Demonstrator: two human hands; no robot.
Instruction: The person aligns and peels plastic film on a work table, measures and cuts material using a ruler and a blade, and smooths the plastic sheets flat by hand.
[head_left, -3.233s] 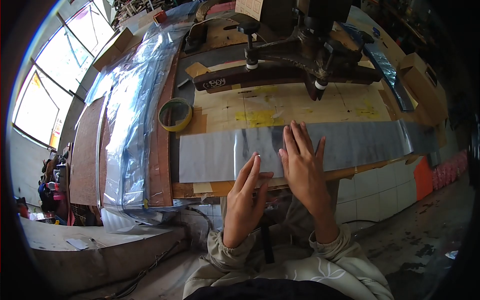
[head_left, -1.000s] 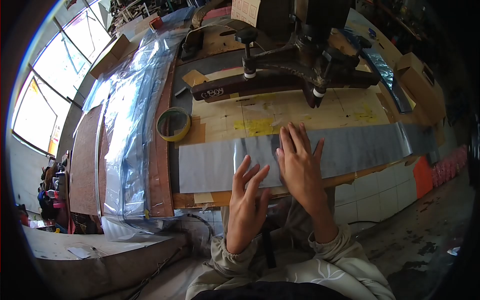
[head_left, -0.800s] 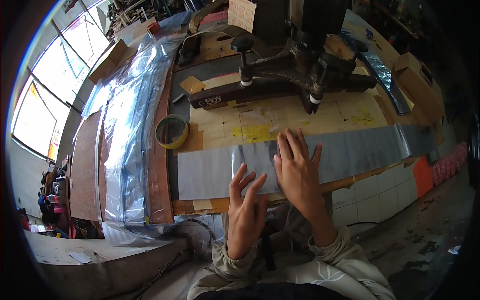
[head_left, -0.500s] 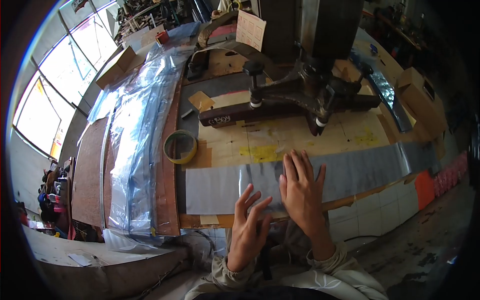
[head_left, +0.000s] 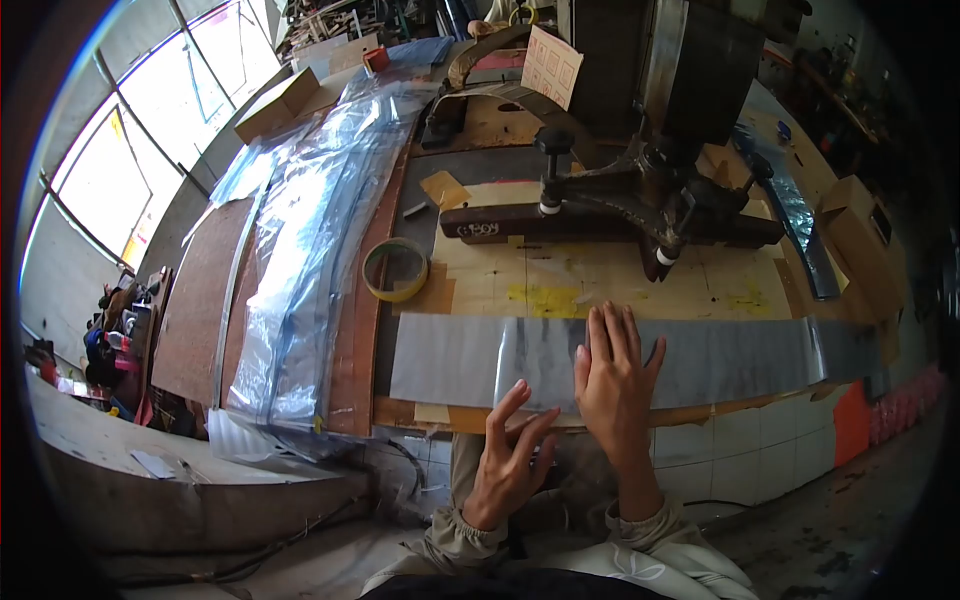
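A long grey plastic strip lies along the front edge of the worktable. My right hand rests on it with the palm down and fingers stretched out. At the strip's front edge, my left hand is open, its fingers apart and slightly bent, holding nothing. Behind the strip is a pale board with yellow tape marks. A dark machine bar sits above that board, hung from a metal arm. To the left of the board stands a roll of yellowish tape.
Clear plastic sheets cover the left side of the table. A cardboard box stands at the right and another at the back left. A printed card leans behind the machine. An orange piece hangs at the right front.
The camera view has shifted, so the table appears farther right and lower than earlier. My left hand's fingers have bent and spread more, while my right hand stays flat on the strip.
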